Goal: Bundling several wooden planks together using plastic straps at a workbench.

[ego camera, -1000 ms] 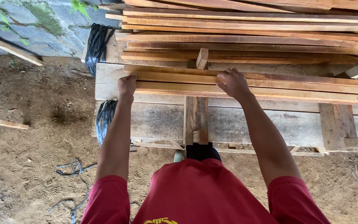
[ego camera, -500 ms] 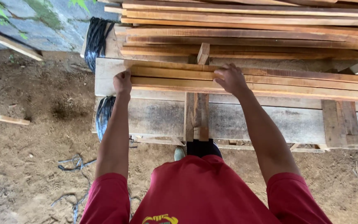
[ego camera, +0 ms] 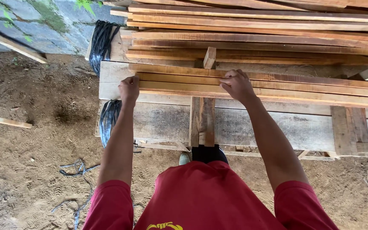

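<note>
Workbench: grey boards across centre frame | Plank stack: upper frame, behind | Slats: three long strips on the bench, centre to right edge | Right hand: fingers curled over the slats, mid-length | Left hand: closed on the slats' left ends | Black strapping: upper left

At the upper left of the frame we see a mossy stone wall; black strapping hangs below it, over bare dirt.
</note>
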